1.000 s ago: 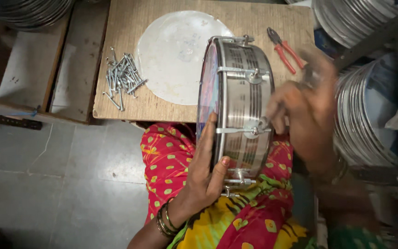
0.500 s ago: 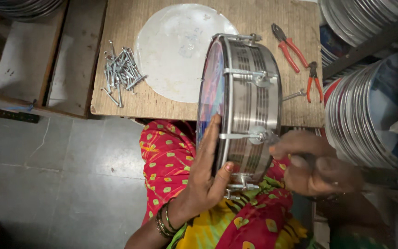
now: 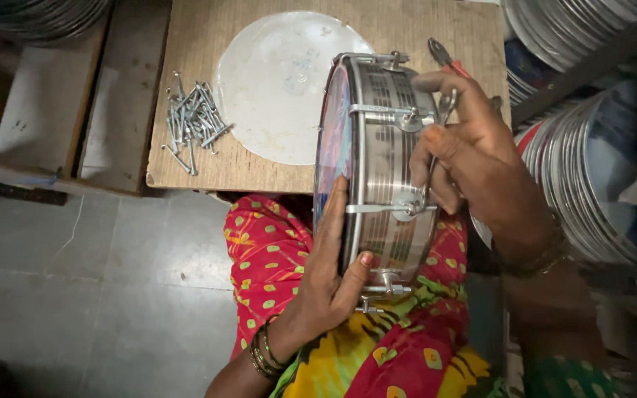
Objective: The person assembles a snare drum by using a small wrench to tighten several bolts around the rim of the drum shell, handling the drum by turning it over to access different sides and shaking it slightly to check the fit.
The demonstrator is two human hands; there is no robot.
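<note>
Grey stone floor [image 3: 97, 295] runs under a low wooden board [image 3: 245, 166] with a coarse, fibrous top. On the board lie a flat, round, whitish disc [image 3: 282, 81], dull and smudged, and just left of it a loose heap of thin metal rods [image 3: 193, 121]. Stacks of shiny metal hoops [image 3: 599, 169] fill the right side.

A small drum [image 3: 377, 162] stands on edge over the person's lap, partly above the near edge of the board. Its shell is polished steel with tension rods and lugs along the side; the head, facing left, is glossy and tinted pink and blue.

Left hand [image 3: 326, 280] lies flat against the head from below, fingers straight and together, thumb hooked over the rim, clamping the drum. Right hand [image 3: 473, 158] curls over the shell's far side, fingers bent, pinching a slim metal tool [image 3: 447, 103] at the upper lug. Red-handled pliers [image 3: 444, 55] peek out behind it.
</note>
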